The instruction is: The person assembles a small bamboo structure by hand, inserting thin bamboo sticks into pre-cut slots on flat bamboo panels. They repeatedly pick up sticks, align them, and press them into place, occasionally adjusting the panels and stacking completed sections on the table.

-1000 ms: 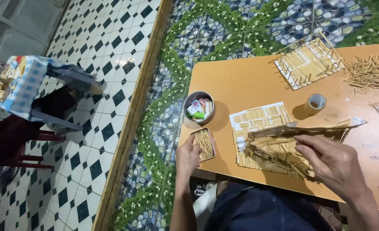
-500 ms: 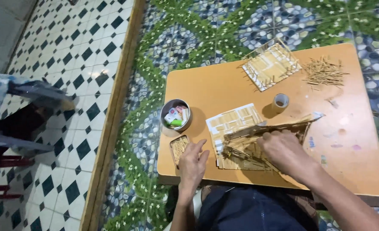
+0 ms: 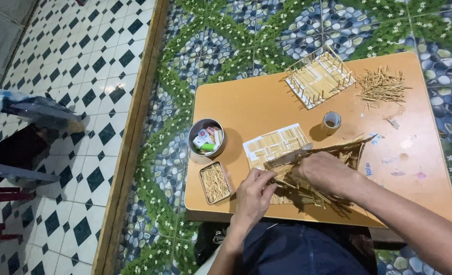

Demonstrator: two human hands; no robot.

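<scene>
**Mia:** What are the hands holding?

**Ben:** A little roof made of thin sticks (image 3: 312, 170). It is brown and pointy, like a tent, with stick ends poking out along its edges. It lies near the front edge of the orange table (image 3: 246, 104), on top of a flat panel of pale sticks (image 3: 274, 144).

**Mia:** What does the right hand do?

**Ben:** The right hand (image 3: 324, 172) lies over the middle of the roof, fingers curled down around it. It grips the roof.

**Mia:** And the left hand?

**Ben:** The left hand (image 3: 254, 193) is at the roof's left end. Its fingertips pinch the sticks there, so it is closed on the roof too.

**Mia:** What else is on the table?

**Ben:** Just left of the left hand is a small flat tin full of sticks (image 3: 215, 182). Behind that is a round tin with colourful bits inside (image 3: 206, 138). A roll of tape (image 3: 331, 122) stands behind the roof. At the far side sit a stick frame with posts sticking up (image 3: 318, 77) and a loose pile of sticks (image 3: 384, 85).
</scene>
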